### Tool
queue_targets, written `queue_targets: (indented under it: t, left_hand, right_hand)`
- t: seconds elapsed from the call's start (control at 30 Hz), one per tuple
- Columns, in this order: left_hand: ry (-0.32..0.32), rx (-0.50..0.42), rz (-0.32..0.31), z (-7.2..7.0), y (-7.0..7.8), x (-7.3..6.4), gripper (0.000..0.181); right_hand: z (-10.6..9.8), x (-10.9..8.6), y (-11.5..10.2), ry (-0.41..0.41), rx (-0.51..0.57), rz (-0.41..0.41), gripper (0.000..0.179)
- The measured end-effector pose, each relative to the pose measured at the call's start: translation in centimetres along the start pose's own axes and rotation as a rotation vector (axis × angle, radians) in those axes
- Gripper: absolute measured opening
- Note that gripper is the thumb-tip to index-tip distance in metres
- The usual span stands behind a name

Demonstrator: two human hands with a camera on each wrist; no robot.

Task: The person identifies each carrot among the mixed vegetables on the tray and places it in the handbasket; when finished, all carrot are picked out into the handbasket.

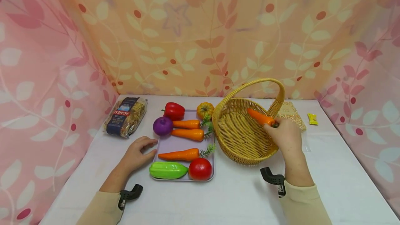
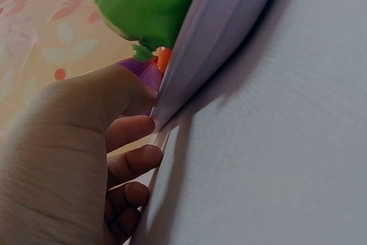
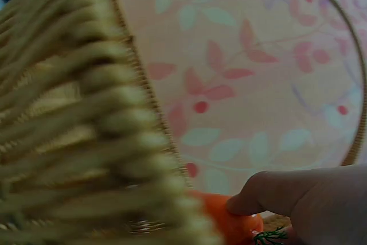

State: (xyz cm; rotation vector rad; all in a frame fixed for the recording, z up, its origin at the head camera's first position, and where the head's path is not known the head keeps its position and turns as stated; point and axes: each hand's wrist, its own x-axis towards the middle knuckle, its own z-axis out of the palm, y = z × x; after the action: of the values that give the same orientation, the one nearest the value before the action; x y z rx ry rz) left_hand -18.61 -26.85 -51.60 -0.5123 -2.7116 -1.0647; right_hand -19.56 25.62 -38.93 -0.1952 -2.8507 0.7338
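My right hand (image 1: 288, 135) pinches an orange carrot (image 1: 260, 116) by its leafy end, over the right side of a woven basket (image 1: 239, 134) with a tall handle. In the right wrist view the thumb presses on the carrot (image 3: 221, 213) beside the basket wall (image 3: 86, 142). My left hand (image 1: 137, 153) rests at the left edge of a pale lilac tray (image 1: 179, 143), its fingers loosely bent and touching the rim. On the tray lie several carrots (image 1: 187, 134), a purple onion (image 1: 163, 126), a red bell pepper (image 1: 174, 111), a small pumpkin (image 1: 205, 109), a tomato (image 1: 200, 169) and a ridged green vegetable (image 1: 168, 170).
A bag of pasta (image 1: 125, 116) lies on the white table left of the tray. Behind the basket's right side is a packet of grains (image 1: 290, 114), with a small yellow wrapper (image 1: 312, 119) beside it. Patterned curtains (image 1: 187, 44) enclose the table's back and sides.
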Motion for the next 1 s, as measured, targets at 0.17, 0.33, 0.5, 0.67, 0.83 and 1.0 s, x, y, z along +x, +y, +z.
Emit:
queue_targets:
  t: [0.17, 0.33, 0.5, 0.67, 0.83, 1.0]
  left_hand:
    - [0.000, 0.006, 0.013, 0.1, 0.0, 0.0, 0.035]
    - [0.014, 0.013, 0.028, 0.1, -0.2, 0.1, 0.034]
    - [0.001, 0.011, 0.005, 0.1, -0.2, 0.1, 0.034]
    - [-0.008, 0.011, -0.008, 0.1, -0.2, 0.0, 0.034]
    - [-0.001, 0.006, -0.001, 0.1, -0.1, 0.0, 0.034]
    - [0.010, 0.003, 0.015, 0.1, -0.1, 0.1, 0.034]
  right_hand:
    - [1.7, 0.3, -0.1, 0.057, -0.048, -0.009, 0.037]
    - [1.9, 0.1, -0.6, 0.044, -0.090, -0.010, 0.036]
    - [2.7, -0.1, -1.1, -0.078, -0.160, -0.006, 0.040]
    - [4.0, -0.1, -1.4, -0.142, -0.208, -0.014, 0.043]
    - [4.6, 0.0, -1.5, -0.185, -0.220, -0.002, 0.041]
    - [4.2, -0.1, -1.6, -0.148, -0.168, -0.031, 0.041]
